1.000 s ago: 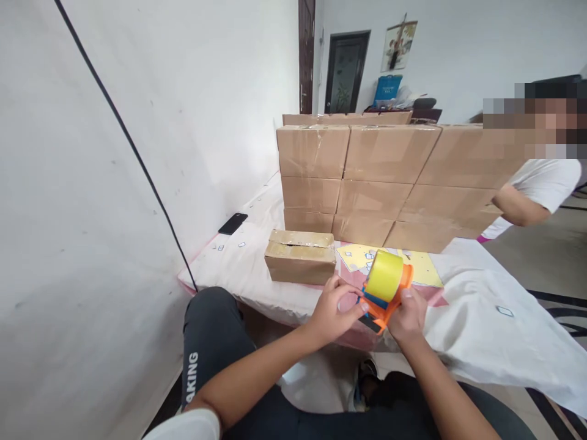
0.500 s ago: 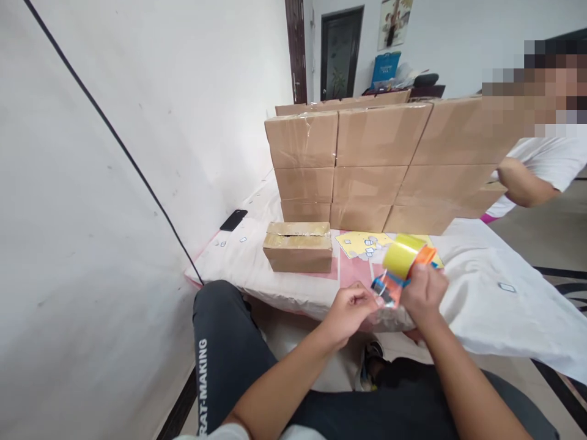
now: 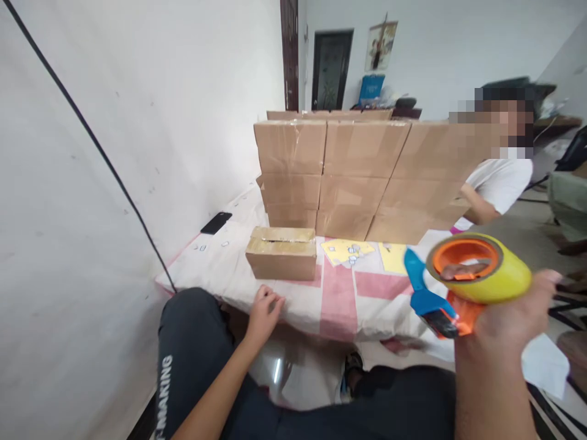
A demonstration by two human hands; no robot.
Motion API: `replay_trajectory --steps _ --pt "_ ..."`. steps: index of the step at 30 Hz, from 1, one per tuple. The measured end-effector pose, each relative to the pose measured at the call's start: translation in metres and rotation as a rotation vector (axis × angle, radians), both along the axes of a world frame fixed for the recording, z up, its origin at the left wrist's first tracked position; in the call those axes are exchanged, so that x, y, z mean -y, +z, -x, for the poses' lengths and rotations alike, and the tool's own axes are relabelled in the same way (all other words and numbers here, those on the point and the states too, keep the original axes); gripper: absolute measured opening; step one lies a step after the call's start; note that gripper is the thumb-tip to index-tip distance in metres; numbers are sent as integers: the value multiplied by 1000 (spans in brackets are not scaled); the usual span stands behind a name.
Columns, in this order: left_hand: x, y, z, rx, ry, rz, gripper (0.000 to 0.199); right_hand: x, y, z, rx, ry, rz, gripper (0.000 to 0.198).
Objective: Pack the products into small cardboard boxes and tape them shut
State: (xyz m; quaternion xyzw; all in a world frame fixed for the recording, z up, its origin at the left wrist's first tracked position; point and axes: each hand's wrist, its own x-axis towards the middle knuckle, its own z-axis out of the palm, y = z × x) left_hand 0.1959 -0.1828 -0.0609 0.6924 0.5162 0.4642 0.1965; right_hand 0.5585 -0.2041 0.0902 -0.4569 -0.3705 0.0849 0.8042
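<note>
My right hand (image 3: 504, 324) grips a tape dispenser (image 3: 463, 311), orange with a blue part, carrying a wide yellow roll of tape (image 3: 499, 278). It is raised close to the camera on the right, and some fingers show through the roll's orange hub. My left hand (image 3: 263, 311) is at the table's front edge, just in front of a small cardboard box (image 3: 282, 263). Its fingers are curled together; whether a bit of clear tape is between them I cannot make out. The box has glossy tape along its top, where a narrow dark gap shows.
Several stacked cardboard boxes (image 3: 358, 150) form a wall behind the small box. A black phone (image 3: 216, 223) lies at the table's left. The table carries a patterned cloth (image 3: 339, 305). A person in a white shirt (image 3: 509, 183) is behind the stack at right. A black cord (image 3: 92, 143) runs along the wall.
My right hand has moved right and up towards the camera with the tape dispenser. My left hand has come away from it to the left. The view has shifted slightly right.
</note>
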Motion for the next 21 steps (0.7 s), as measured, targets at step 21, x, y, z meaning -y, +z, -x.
replay_trajectory --steps 21 --pt "-13 15 17 819 -237 354 48 -45 -58 67 659 -48 429 23"
